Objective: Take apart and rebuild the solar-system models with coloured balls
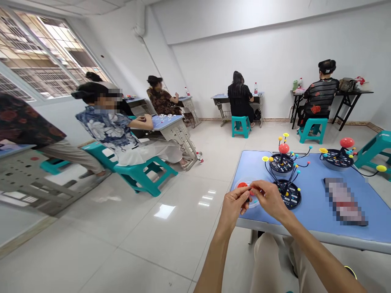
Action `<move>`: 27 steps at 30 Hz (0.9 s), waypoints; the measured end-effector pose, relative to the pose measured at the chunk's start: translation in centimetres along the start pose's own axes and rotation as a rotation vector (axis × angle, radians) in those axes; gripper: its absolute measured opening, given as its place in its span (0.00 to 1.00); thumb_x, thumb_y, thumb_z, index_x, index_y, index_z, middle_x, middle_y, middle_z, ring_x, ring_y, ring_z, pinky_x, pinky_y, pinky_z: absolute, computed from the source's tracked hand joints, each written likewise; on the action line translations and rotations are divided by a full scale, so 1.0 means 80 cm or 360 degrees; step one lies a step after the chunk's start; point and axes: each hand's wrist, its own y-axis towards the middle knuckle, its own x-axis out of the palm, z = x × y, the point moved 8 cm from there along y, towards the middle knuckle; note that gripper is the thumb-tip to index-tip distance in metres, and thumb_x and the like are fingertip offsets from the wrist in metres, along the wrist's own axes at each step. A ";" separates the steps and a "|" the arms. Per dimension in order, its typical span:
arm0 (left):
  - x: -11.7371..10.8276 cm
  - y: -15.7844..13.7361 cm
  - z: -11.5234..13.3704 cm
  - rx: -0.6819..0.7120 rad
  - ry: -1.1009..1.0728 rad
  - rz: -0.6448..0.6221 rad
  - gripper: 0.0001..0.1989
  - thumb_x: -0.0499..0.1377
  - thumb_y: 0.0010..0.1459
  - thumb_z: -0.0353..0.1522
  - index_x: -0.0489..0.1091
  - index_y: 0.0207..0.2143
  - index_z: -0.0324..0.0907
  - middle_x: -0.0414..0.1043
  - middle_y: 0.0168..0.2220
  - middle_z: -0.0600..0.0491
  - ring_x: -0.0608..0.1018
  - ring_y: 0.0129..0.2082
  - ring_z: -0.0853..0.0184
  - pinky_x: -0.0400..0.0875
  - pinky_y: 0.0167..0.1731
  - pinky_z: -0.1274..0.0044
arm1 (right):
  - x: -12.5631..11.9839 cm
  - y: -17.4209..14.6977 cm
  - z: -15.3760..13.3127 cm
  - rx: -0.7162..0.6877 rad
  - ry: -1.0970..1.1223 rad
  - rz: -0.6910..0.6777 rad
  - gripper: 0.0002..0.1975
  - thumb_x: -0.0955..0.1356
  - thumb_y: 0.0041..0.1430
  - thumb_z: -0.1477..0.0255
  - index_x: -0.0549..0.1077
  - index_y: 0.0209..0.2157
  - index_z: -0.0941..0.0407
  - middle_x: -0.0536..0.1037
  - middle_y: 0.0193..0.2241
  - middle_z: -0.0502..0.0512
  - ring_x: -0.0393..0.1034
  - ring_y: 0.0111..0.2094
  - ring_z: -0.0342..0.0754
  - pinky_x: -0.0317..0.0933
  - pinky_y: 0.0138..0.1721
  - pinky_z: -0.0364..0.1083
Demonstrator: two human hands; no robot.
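Over a clear round tub (253,203), my left hand (234,201) and my right hand (268,197) meet with their fingertips pinched together. Between them is something small and dark, too covered by fingers to name. Red half-round pieces (242,185) show in the tub behind the fingers. Just right of my right hand stands a solar system model with a black printed base (291,195) and thin arms carrying small coloured balls. Behind it, a second model bears a large red ball (284,148) in its middle.
A third model (338,158) stands at the back right of the blue table (311,219). A blurred-out flat object (345,201) lies on its right side. Teal stools (374,152) and several seated people at other desks (171,122) are around the room.
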 end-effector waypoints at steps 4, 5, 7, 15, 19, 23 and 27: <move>0.001 -0.015 0.008 0.0013 -0.0138 0.0020 0.24 0.63 0.51 0.48 0.75 0.41 0.37 0.69 0.25 0.53 0.67 0.18 0.75 0.58 0.15 0.82 | -0.010 -0.003 -0.002 0.0049 0.0192 0.0128 0.11 0.62 0.61 0.73 0.76 0.32 0.55 0.78 0.28 0.52 0.69 0.28 0.45 0.60 0.31 0.43; 0.000 -0.018 0.010 0.0070 -0.0105 0.0041 0.24 0.63 0.51 0.47 0.75 0.42 0.37 0.70 0.27 0.52 0.69 0.20 0.73 0.62 0.17 0.81 | -0.010 -0.003 0.001 0.0104 0.0221 0.0134 0.11 0.63 0.61 0.73 0.76 0.31 0.56 0.78 0.27 0.52 0.68 0.26 0.45 0.59 0.30 0.43; 0.002 -0.025 0.016 0.0204 0.0036 0.0080 0.23 0.67 0.48 0.43 0.74 0.44 0.40 0.72 0.30 0.52 0.72 0.25 0.70 0.67 0.22 0.79 | -0.007 -0.004 0.005 0.0207 0.0302 0.0108 0.11 0.63 0.61 0.71 0.76 0.29 0.56 0.77 0.24 0.50 0.66 0.23 0.44 0.58 0.27 0.42; -0.009 -0.032 0.028 0.0436 0.0507 0.0468 0.11 0.62 0.53 0.40 0.73 0.26 0.42 0.67 0.18 0.58 0.68 0.16 0.72 0.63 0.20 0.80 | -0.011 -0.005 -0.010 0.0105 0.0195 0.0153 0.13 0.61 0.62 0.71 0.75 0.28 0.55 0.76 0.25 0.51 0.67 0.25 0.44 0.58 0.29 0.42; -0.029 -0.027 0.015 0.0319 0.0351 0.0555 0.14 0.63 0.50 0.44 0.73 0.26 0.41 0.65 0.15 0.59 0.64 0.13 0.74 0.60 0.16 0.81 | -0.023 -0.001 0.001 0.0081 -0.0089 0.0347 0.12 0.60 0.63 0.72 0.74 0.32 0.56 0.76 0.27 0.54 0.68 0.29 0.46 0.58 0.33 0.43; -0.036 -0.024 -0.001 0.0216 0.0123 0.0599 0.18 0.66 0.45 0.45 0.74 0.25 0.39 0.63 0.14 0.60 0.62 0.14 0.76 0.55 0.13 0.82 | 0.012 0.003 0.023 0.0187 -0.0405 -0.0066 0.12 0.61 0.61 0.76 0.76 0.39 0.55 0.76 0.35 0.56 0.68 0.27 0.45 0.56 0.30 0.43; -0.028 -0.022 -0.013 0.0146 -0.0076 0.0613 0.18 0.68 0.43 0.45 0.72 0.22 0.38 0.61 0.15 0.60 0.61 0.14 0.77 0.53 0.13 0.82 | 0.015 -0.006 0.024 0.0208 -0.0109 -0.0007 0.12 0.63 0.60 0.72 0.75 0.44 0.55 0.75 0.42 0.57 0.66 0.26 0.43 0.58 0.30 0.43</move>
